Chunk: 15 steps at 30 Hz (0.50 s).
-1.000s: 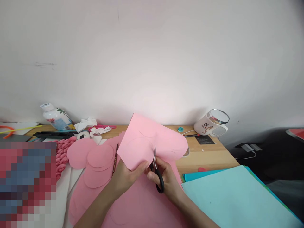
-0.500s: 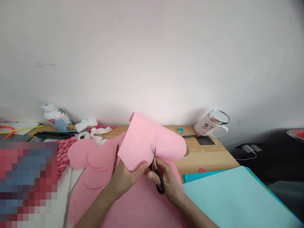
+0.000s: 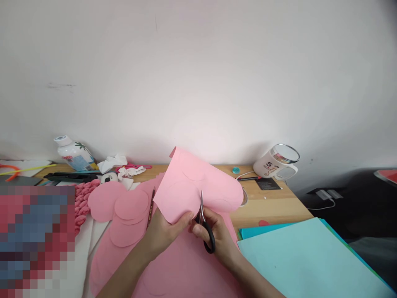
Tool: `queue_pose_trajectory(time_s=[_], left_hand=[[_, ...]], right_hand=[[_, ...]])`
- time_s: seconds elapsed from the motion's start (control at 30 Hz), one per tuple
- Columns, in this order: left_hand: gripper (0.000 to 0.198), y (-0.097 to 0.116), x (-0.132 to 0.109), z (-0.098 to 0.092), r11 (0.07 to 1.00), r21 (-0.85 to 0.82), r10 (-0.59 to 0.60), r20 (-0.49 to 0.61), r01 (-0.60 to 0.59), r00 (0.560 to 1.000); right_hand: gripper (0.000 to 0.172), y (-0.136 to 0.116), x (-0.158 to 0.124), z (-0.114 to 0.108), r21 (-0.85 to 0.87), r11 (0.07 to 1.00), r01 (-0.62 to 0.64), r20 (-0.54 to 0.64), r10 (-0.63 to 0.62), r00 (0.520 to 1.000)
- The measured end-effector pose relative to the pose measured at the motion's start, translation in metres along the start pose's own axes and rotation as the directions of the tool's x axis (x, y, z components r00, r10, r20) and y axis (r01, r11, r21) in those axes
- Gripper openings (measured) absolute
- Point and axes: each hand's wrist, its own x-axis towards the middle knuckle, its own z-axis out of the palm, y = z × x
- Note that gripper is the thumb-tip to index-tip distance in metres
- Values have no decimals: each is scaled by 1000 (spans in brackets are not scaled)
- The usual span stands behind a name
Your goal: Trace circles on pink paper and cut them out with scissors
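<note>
A pink paper sheet [image 3: 182, 186] with faint curved outlines is raised above the desk, its right part curling over. My left hand [image 3: 169, 231] pinches its lower edge between thumb and fingers. Black-handled scissors [image 3: 209, 238] are in my right hand [image 3: 215, 231], fingers wrapped in the handles. Their blades point up at the sheet, at a cut by the curved edge. Cut pink circles [image 3: 132, 203] lie in a pile to the left, beside a dark patterned pencil [image 3: 150, 209]. More pink paper [image 3: 186, 265] is under my hands.
Light blue sheets [image 3: 304, 252] lie at the right. A white mug [image 3: 273, 163] tilts in view at the back right, near a black card [image 3: 268, 183]. At the back left are a white bottle [image 3: 76, 154], crumpled tissues [image 3: 113, 162] and pink braided yarn [image 3: 83, 203].
The scissor blades look closer together and have shifted slightly to the left. The pink sheet has moved very slightly; both hands keep their hold.
</note>
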Motion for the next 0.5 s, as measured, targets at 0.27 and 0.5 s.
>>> queue_pose_trajectory(time_s=[0.27,0.5], left_hand=[[12,0,0,0,999,-28,-22,1,22,1000],[21,1,-2,1,999,-31,-45,-45,44,998]], right_hand=[[34,0,0,0,-28,1000,-6,-13,5,1000],[30,2,-1,-1,-80,997,-21,-11,21,1000]])
